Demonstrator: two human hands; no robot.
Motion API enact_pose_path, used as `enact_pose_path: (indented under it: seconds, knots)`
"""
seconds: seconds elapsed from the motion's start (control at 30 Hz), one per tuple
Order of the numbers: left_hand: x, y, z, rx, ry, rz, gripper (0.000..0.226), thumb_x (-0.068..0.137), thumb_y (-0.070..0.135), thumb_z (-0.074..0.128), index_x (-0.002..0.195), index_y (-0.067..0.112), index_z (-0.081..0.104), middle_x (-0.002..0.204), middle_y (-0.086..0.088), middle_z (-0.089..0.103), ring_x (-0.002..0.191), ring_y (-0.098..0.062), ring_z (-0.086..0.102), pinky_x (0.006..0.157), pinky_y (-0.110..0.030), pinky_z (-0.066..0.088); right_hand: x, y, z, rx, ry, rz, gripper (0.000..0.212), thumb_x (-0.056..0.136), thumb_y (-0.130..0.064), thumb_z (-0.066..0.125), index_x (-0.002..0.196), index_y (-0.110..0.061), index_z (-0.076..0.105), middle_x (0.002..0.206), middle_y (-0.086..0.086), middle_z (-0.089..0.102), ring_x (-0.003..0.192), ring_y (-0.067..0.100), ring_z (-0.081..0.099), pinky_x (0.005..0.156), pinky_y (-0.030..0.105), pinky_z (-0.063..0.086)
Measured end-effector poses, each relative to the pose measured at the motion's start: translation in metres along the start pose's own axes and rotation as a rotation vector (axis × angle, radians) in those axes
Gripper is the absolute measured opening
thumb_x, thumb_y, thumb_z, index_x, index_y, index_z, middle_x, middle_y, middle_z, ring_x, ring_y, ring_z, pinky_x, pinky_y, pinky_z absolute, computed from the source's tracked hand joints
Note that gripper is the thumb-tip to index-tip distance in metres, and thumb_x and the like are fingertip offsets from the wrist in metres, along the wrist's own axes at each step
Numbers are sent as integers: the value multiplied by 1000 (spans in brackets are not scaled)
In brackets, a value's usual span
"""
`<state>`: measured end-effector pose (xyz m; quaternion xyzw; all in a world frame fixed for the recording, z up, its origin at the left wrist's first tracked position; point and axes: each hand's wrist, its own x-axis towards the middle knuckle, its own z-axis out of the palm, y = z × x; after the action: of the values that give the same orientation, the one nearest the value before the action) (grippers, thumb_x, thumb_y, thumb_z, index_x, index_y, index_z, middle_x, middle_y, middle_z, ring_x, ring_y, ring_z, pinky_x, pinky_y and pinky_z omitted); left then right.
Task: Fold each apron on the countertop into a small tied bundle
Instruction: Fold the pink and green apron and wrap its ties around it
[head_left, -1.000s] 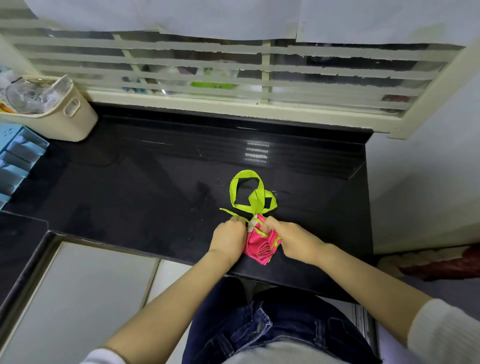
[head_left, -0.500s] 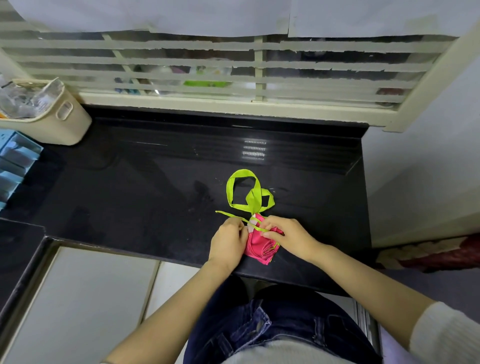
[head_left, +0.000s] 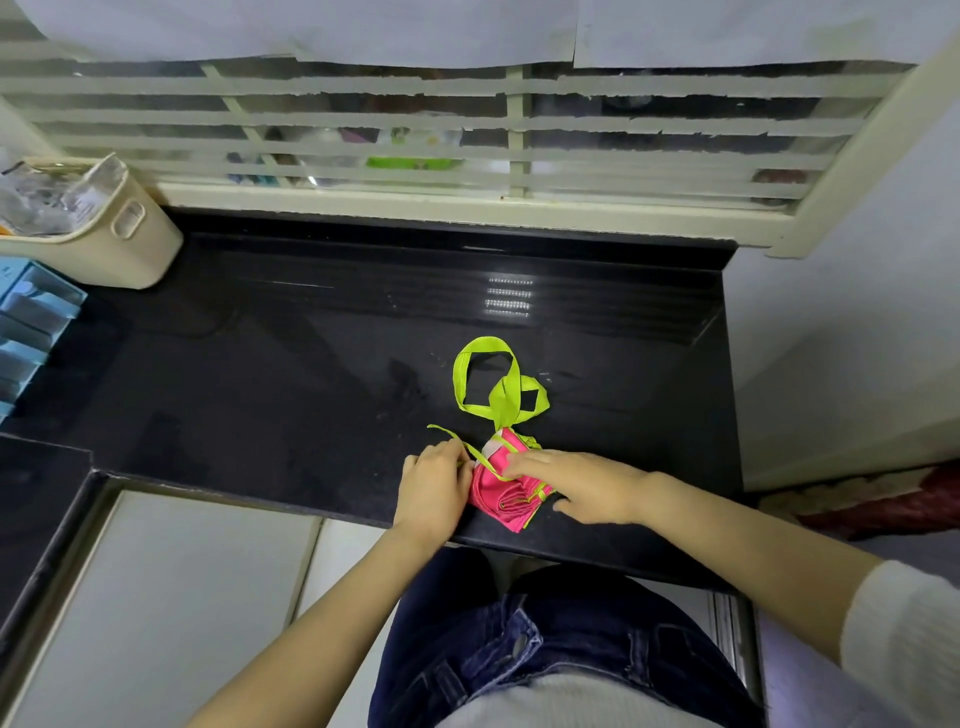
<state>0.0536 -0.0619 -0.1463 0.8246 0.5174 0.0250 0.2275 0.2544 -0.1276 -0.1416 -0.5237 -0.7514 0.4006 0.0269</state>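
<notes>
Right fingers (head_left: 535, 460) perhaps flatter atop apron (head_left: 493, 493)

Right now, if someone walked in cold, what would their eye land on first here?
The bright pink folded cloth apron bundle near the front edge of the glossy black stone countertop stands out most, with its wide lime-green strap loops lying just behind it. The left hand pinches a thin lime-green tie at the bundle's left side while the right hand lies flat across its top. A cream plastic bin sits far left.
</notes>
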Motion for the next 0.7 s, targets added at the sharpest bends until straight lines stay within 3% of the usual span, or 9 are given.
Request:
enact_pose_path:
  seconds: [0.17,0.33,0.43,0.6,0.7]
  knots:
    - [4,-6,2,-259,-107,-114,15,95,13,50,80,15,51,77,-3,63,73,-25,58,67,-34,44,8,4,-2,-72,102,-77,51,85,0,59,134,-13,48,136,0,49,129,15,40,105,32,36]
    - [-2,-25,2,-392,-87,-165,31,89,-2,50,67,20,44,66,-1,56,64,-19,46,60,-25,34,17,-6,-27,64,335,-39,41,87,-8,63,127,-9,57,117,3,59,104,13,51,89,14,33]
    - [-14,-25,-4,-448,-94,-106,34,90,-1,53,70,26,47,72,0,57,66,-12,46,66,-23,37,21,-6,-48,141,479,28,38,82,-12,70,119,-10,62,104,6,63,91,14,54,84,26,43]
    - [-22,18,-42,-833,-39,100,21,98,7,47,78,15,48,102,3,68,92,-9,59,81,-20,44,20,5,-64,43,416,185,38,82,-13,70,119,-10,60,89,7,67,73,17,57,70,29,44]
    - [0,43,-77,-1166,53,133,22,101,10,37,79,10,40,99,-3,72,79,-15,67,67,-21,49,16,8,-58,-10,352,213,34,82,-12,67,114,-11,58,82,2,60,65,12,50,62,28,40]
